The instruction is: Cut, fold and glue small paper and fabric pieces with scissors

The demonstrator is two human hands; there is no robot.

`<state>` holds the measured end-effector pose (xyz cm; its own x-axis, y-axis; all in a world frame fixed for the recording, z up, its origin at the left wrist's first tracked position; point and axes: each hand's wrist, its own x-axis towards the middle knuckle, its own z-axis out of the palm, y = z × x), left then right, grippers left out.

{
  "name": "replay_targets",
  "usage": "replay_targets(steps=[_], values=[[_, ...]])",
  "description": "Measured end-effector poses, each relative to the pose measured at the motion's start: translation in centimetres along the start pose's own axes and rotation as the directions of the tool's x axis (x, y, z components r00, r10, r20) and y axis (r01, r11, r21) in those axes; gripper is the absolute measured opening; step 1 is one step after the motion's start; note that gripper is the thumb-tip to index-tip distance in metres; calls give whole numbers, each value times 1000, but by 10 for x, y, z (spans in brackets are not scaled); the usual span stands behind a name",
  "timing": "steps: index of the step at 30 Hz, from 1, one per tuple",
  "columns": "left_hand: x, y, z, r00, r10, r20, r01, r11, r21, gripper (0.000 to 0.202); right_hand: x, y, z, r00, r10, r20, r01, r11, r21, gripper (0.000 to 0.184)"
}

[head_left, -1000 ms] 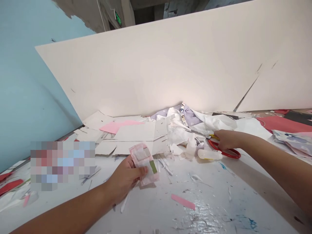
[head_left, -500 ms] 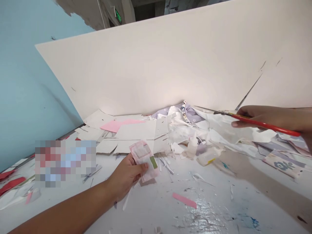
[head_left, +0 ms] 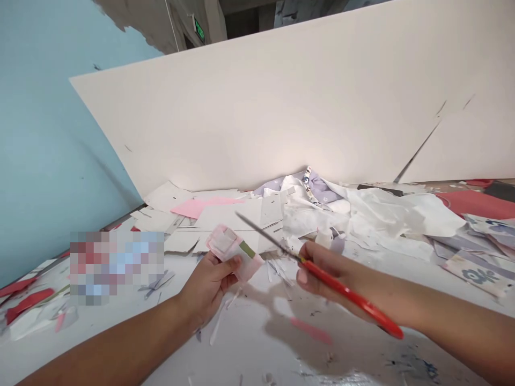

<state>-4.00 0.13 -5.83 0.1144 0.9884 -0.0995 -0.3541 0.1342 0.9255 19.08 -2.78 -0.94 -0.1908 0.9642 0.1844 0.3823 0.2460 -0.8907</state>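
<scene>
- The left hand [head_left: 209, 284] is in the lower middle of the frame, and its arm comes in from the lower left corner.
- Its thumb and fingers are pressed together on a pink piece [head_left: 233, 251], which it holds just above the table [head_left: 261, 354].
- The pink piece is small and tilted. It has a pale square on its upper part and a green strip near its right edge.
- The right hand [head_left: 325, 268] is right of the middle, and its arm comes in from the lower right.
- This hand is closed around the red handles of the scissors [head_left: 322, 276].
- The blades seem to lie together as one thin line. They point to the upper left, and the tip ends just above the pink piece; I cannot tell if it touches it.
- Both hands are near each other, with the pink piece between them and a little higher.
- The table is white and stained, with many small paper scraps on it.
- A pink strip [head_left: 311, 331] lies on the table in the shadow under the right hand.
- Behind the hands lie flat white cards [head_left: 225, 220] with a pink sheet [head_left: 205, 206] among them.
- To the right of the cards is a pile [head_left: 378, 214] of white and lilac crumpled material.
- A large white board [head_left: 281, 107] stands tilted behind everything, and a blue wall [head_left: 40, 134] fills the upper left.
- Red scraps [head_left: 24, 300] lie at the left edge, and a flowered paper [head_left: 475, 273] lies at the right edge.
</scene>
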Motion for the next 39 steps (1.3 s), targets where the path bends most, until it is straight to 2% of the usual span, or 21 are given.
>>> replay_targets(steps=[3, 4, 7, 10, 17, 25, 33, 39], values=[[1, -1, -2, 1000, -6, -8, 6, 1000, -21, 28, -4, 1, 7, 966, 174, 192, -152, 981, -123, 34], [2, -2, -4, 1000, -4, -31, 3, 1000, -26, 29, -4, -1, 6, 948, 235, 215, -195, 962, -190, 34], [6, -2, -7, 991, 14, -133, -19, 999, -30, 33, -5, -11, 6, 911, 368, 187, -258, 862, -435, 33], [10, -1, -9, 976, 28, -216, -36, 999, -32, 33, -4, -14, 8, 901, 404, 160, -243, 774, -585, 35], [10, 3, -7, 967, 31, -251, -45, 998, -51, 31, -6, 8, 6, 902, 395, 174, -233, 786, -573, 33], [11, 2, -9, 965, 40, -259, -48, 999, -24, 24, -4, 8, 4, 902, 397, 167, -234, 778, -582, 36], [11, 0, -11, 985, 13, -174, -25, 998, -65, 35, 0, -9, 5, 876, 435, 209, -269, 799, -537, 30], [9, -1, -11, 996, -9, -90, 1, 996, -86, 39, 1, 6, 7, 912, 357, 200, -211, 829, -518, 35]])
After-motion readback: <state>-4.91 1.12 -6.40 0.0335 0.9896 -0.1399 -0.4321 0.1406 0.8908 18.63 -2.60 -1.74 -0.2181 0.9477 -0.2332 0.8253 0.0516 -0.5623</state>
